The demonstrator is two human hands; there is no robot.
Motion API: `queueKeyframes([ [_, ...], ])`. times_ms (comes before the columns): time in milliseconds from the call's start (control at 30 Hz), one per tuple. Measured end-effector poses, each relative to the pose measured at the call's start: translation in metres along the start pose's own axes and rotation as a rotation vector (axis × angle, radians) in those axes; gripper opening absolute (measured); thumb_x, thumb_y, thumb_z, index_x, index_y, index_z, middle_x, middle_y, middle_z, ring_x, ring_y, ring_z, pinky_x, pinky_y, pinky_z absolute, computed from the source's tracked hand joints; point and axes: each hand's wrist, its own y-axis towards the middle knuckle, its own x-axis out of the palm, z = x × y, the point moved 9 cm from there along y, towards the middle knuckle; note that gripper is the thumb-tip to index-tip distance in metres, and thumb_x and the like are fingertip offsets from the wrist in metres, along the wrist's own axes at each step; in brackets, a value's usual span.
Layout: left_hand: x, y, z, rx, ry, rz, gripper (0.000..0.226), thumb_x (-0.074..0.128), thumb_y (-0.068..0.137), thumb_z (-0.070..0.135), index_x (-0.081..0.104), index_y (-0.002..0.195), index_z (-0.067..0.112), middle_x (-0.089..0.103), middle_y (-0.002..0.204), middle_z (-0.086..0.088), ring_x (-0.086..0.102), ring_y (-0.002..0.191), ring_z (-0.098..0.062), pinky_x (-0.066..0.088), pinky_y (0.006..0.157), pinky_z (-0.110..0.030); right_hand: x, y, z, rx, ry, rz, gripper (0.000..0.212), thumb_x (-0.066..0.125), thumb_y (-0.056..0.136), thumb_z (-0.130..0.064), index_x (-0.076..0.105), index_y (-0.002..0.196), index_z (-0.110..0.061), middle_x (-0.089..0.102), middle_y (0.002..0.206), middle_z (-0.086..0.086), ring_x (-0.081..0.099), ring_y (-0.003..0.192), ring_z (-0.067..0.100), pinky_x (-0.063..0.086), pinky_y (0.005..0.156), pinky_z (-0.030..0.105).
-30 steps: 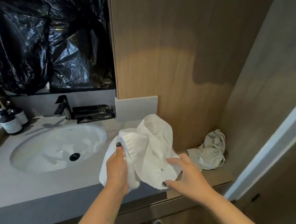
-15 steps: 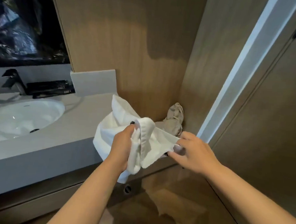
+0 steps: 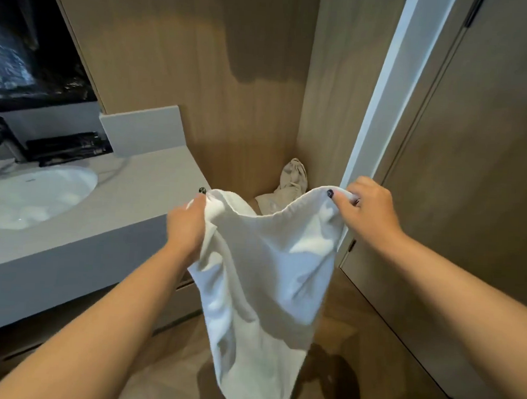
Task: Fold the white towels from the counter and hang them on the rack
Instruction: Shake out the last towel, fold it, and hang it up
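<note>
By grey counter | both hands, L & R, grip white towel top edge | wood walls

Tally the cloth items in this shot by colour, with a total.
White: 1, the white towel, held up between the left hand and the right hand.
Beige: 1, the crumpled beige cloth lying in the corner on the wooden ledge beyond the counter.
Total: 2.

towel: plain white
cloth, beyond the hands: beige
counter, beside left hand: grey
nails: dark polish
</note>
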Motion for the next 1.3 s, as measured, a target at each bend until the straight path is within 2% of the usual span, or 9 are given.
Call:
queueKeyframes([
  [200,-0.02,0.008,0.038,0.297,0.283,-0.141,0.025,0.081,0.078,0.04,0.063,0.074,0.024,0.066,0.077,0.003,0.062,0.072,-0.014,0.05,0.067,-0.033,-0.018,0.03,0.014,0.127,-0.094,0.037,0.051,0.059,0.095,-0.029,0.034,0.052,-0.015,0.032,0.065,-0.002,0.039,0.071,0.025,0.02,0.061,0.033],
  [400,-0.028,0.026,0.023,0.399,0.593,-0.172,0.036,0.081,0.078,0.039,0.059,0.085,0.011,0.063,0.076,-0.003,0.058,0.068,-0.019,0.045,0.058,-0.031,-0.013,0.025,0.017,0.176,-0.131,0.05,0.034,0.061,0.094,-0.037,0.053,0.075,-0.01,0.044,0.094,-0.001,0.046,0.074,0.018,0.036,0.062,0.033],
  [500,-0.033,0.03,0.02,0.476,0.637,-0.197,0.029,0.078,0.081,0.031,0.062,0.084,0.007,0.065,0.074,-0.007,0.061,0.066,-0.021,0.048,0.059,-0.035,-0.007,0.025,0.014,0.159,-0.234,-0.009,0.045,0.053,0.099,-0.035,0.052,0.063,-0.007,0.046,0.079,0.002,0.048,0.065,0.022,0.031,0.054,0.028],
  [633,-0.041,0.044,0.012,0.508,0.938,-0.269,0.006,0.065,0.084,0.008,0.067,0.079,0.011,0.067,0.073,-0.005,0.062,0.068,-0.024,0.045,0.058,-0.03,-0.005,0.021,0.013,0.184,-0.253,-0.007,0.049,0.052,0.098,-0.038,0.047,0.059,-0.009,0.042,0.064,0.003,0.049,0.063,0.029,0.031,0.053,0.03],
  [767,-0.067,0.06,0.009,0.549,1.001,-0.153,0.014,0.053,0.087,0.002,0.063,0.082,0.012,0.065,0.081,-0.013,0.059,0.081,-0.037,0.045,0.065,-0.037,-0.005,0.019,0.007,0.201,-0.239,0.015,0.046,0.048,0.1,-0.041,0.055,0.07,-0.007,0.052,0.067,0.009,0.05,0.066,0.032,0.037,0.055,0.033],
  [967,-0.077,0.05,0.01,0.62,1.175,0.099,0.025,0.034,0.105,0.03,0.048,0.108,0.009,0.064,0.088,-0.019,0.052,0.07,-0.035,0.044,0.061,-0.04,-0.007,0.023,0.015,0.265,-0.212,0.011,0.045,0.042,0.102,-0.038,0.044,0.065,-0.013,0.053,0.073,0.013,0.049,0.072,0.036,0.033,0.056,0.034],
  [1067,-0.079,0.048,0.014,0.611,1.097,0.147,0.03,0.035,0.105,0.031,0.05,0.104,0.006,0.064,0.088,-0.022,0.055,0.073,-0.039,0.04,0.06,-0.039,0.0,0.021,0.023,0.3,-0.253,-0.04,0.047,0.04,0.103,-0.038,0.043,0.064,-0.012,0.052,0.073,0.013,0.049,0.073,0.036,0.033,0.055,0.033],
  [1167,-0.089,0.037,0.029,0.789,0.93,0.206,0.028,0.046,0.102,0.03,0.055,0.094,0.004,0.062,0.075,-0.024,0.054,0.064,-0.041,0.037,0.054,-0.038,-0.01,0.019,0.033,0.336,-0.192,0.037,0.046,0.039,0.102,-0.037,0.044,0.064,-0.012,0.05,0.07,0.012,0.048,0.072,0.035,0.029,0.052,0.033],
  [1300,-0.086,0.048,0.015,0.731,1.174,0.118,0.034,0.042,0.102,0.038,0.055,0.086,0.011,0.066,0.08,-0.018,0.059,0.073,-0.04,0.042,0.057,-0.037,0.01,0.008,0.03,0.292,-0.167,-0.104,0.046,0.045,0.101,-0.037,0.046,0.064,-0.009,0.048,0.064,0.009,0.048,0.069,0.032,0.029,0.052,0.033],
])
